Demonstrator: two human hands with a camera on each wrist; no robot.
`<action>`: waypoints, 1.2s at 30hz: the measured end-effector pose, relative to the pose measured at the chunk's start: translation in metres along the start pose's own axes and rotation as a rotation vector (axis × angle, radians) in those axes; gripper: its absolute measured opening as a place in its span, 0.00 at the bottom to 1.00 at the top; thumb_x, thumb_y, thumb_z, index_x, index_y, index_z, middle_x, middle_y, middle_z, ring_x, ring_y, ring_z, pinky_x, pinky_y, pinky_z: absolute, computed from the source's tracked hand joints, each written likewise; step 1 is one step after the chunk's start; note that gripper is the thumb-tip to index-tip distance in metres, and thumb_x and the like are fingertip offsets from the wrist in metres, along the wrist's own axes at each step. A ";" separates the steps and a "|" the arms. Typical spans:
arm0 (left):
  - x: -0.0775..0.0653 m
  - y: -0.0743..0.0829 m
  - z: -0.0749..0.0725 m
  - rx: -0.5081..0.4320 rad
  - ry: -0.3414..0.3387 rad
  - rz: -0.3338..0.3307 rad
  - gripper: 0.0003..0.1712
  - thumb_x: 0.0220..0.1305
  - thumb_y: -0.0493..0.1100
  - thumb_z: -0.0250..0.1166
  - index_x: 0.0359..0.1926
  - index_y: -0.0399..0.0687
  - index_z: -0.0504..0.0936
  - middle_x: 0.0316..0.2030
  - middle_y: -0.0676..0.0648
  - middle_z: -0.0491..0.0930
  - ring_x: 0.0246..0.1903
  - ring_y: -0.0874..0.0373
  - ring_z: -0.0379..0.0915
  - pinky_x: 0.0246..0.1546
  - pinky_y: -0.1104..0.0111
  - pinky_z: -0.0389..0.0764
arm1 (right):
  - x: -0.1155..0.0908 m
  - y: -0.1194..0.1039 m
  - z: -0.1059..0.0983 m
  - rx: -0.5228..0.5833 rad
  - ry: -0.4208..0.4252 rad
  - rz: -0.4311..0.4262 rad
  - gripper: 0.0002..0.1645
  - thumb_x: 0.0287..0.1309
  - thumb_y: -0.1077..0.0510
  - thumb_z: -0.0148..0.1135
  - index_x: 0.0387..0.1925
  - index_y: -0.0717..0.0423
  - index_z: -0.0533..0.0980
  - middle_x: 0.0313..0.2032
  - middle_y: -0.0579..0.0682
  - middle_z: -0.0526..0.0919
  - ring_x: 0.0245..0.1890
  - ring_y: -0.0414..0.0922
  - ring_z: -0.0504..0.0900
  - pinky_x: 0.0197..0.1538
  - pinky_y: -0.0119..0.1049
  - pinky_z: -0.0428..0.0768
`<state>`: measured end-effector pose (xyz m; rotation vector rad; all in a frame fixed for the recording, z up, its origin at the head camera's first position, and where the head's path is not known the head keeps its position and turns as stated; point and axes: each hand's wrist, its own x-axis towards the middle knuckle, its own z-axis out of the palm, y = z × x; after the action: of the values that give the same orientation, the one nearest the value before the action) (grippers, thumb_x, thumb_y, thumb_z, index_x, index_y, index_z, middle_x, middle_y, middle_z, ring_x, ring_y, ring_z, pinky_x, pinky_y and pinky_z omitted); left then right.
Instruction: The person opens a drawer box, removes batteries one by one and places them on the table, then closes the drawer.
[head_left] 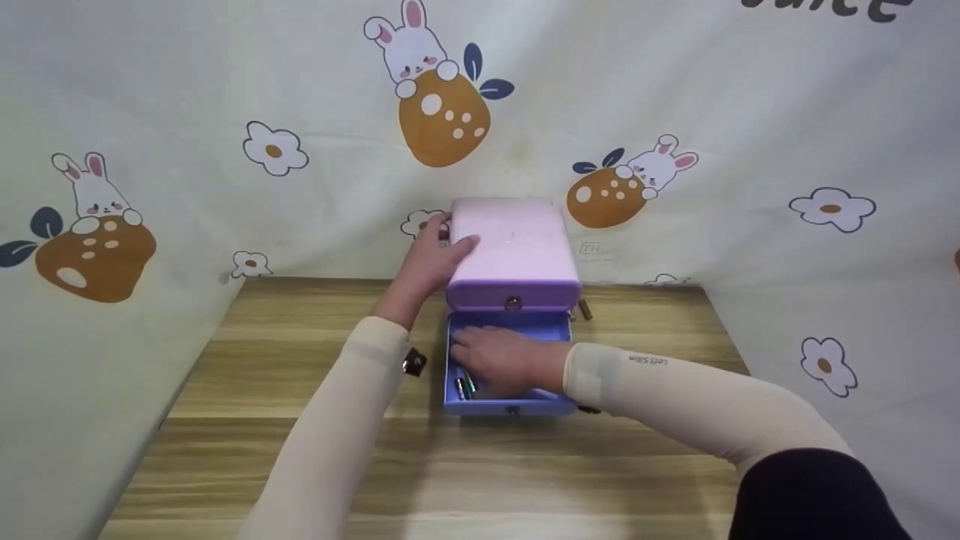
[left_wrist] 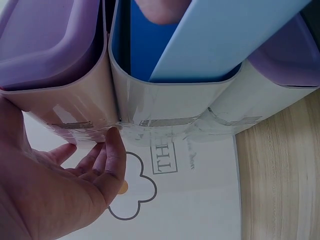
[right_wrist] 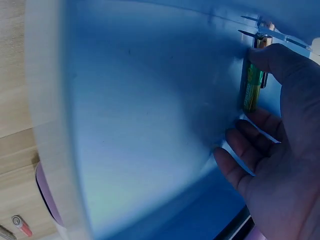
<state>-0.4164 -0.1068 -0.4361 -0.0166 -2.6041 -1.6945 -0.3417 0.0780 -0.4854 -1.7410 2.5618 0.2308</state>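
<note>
A small plastic drawer unit with a pink box (head_left: 517, 240) on top stands on the table. My left hand (head_left: 439, 259) grips the pink box at its left side, thumb on top, fingers curled at its side. Below, a blue drawer (head_left: 508, 408) is pulled out. My right hand (head_left: 499, 358) reaches into it with loosely bent fingers. In the right wrist view, my thumb touches a green and gold battery (right_wrist: 253, 87); the fingertips lie close to its other end. Another battery (right_wrist: 265, 75) is beside it, partly hidden.
The wooden table (head_left: 300, 465) surrounds the unit. A small brown cylinder (head_left: 585, 309) lies to its right. In the right wrist view, a red and silver battery (right_wrist: 22, 225) lies on the table. A printed sheet (head_left: 337, 150) hangs behind the unit.
</note>
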 end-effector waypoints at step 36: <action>0.000 0.002 -0.001 -0.018 0.003 0.000 0.51 0.76 0.63 0.68 0.87 0.50 0.58 0.77 0.37 0.71 0.73 0.42 0.71 0.74 0.48 0.74 | -0.096 0.029 -0.081 0.188 0.047 0.061 0.30 0.59 0.45 0.79 0.57 0.51 0.78 0.49 0.49 0.82 0.44 0.47 0.78 0.51 0.48 0.82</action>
<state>-0.4162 -0.1069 -0.4345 -0.0146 -2.5867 -1.7165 -0.3282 0.1656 -0.3918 -1.6224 2.5753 -0.0484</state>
